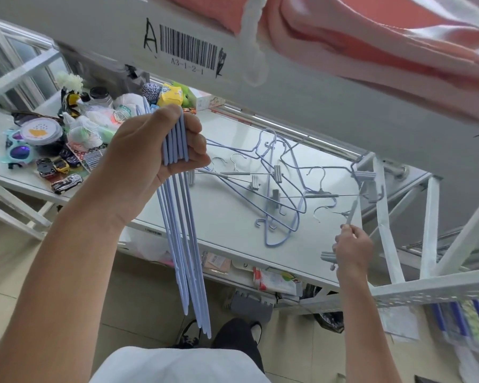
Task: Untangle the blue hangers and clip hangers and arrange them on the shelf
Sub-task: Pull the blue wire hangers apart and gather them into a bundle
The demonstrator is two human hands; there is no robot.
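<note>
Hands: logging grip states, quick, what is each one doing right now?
Left hand: closed around a bundle of blue hangers.
Right hand: closed on a clip hanger, pinching its end.

Left hand [161, 150] grips blue hangers [183, 230]; right hand [353, 250] pinches clip hanger [353, 211].

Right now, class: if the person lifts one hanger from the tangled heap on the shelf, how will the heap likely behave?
The tangled heap of hangers would probably come up partly together, since hooks and thin wire frames interlock. It looks light and stiff, so it should drag or slide on the smooth white shelf. Clips may snag, as with the clip hanger that the right hand pulls.
</note>
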